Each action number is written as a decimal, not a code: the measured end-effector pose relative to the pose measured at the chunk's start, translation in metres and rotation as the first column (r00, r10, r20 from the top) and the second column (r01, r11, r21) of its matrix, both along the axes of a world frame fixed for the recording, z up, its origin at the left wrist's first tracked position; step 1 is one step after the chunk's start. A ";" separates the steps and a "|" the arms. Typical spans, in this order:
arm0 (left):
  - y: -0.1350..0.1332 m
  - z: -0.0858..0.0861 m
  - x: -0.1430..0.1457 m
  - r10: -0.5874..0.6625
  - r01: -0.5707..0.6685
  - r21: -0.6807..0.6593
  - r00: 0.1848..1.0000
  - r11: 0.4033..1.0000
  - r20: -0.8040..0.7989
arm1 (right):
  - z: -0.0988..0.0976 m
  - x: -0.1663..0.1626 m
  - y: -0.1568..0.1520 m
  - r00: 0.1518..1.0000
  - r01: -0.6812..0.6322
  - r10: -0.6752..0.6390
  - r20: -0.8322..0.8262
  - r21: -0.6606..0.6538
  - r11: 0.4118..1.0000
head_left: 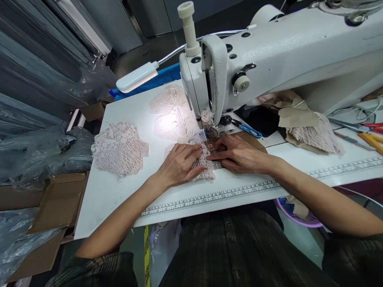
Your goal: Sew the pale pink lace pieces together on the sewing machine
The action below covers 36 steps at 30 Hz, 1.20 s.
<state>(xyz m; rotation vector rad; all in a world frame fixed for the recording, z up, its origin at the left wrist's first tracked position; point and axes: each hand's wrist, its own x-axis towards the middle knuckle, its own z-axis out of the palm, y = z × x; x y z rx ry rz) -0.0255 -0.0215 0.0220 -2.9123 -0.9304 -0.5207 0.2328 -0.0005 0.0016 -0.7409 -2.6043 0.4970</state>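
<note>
My left hand (179, 162) lies flat, palm down, on a piece of pale pink lace (205, 161) just in front of the sewing machine's needle area (212, 131). Its fingers are stretched out and press the lace to the white table (125, 191). My right hand (236, 154) rests beside it on the right, fingers extended and pointing left, pressing the lace edge near a small label with a red mark (210, 146). The fingertips of both hands nearly meet. The lace runs back under the presser foot to a lit stretch of lace (172, 115).
The white sewing machine (269, 56) fills the upper right, with a gooseneck lamp (136, 77) at its left. A separate lace pile (119, 148) lies at the left. Blue snips (249, 130), more lace and brown paper (311, 127), and scissors (363, 128) sit right. Cardboard boxes (54, 207) stand left.
</note>
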 end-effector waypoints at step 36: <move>-0.009 -0.014 0.010 0.162 -0.160 0.022 0.980 0.987 -0.116 | 0.002 -0.001 -0.003 0.998 0.025 -0.024 0.049 -0.005 1.000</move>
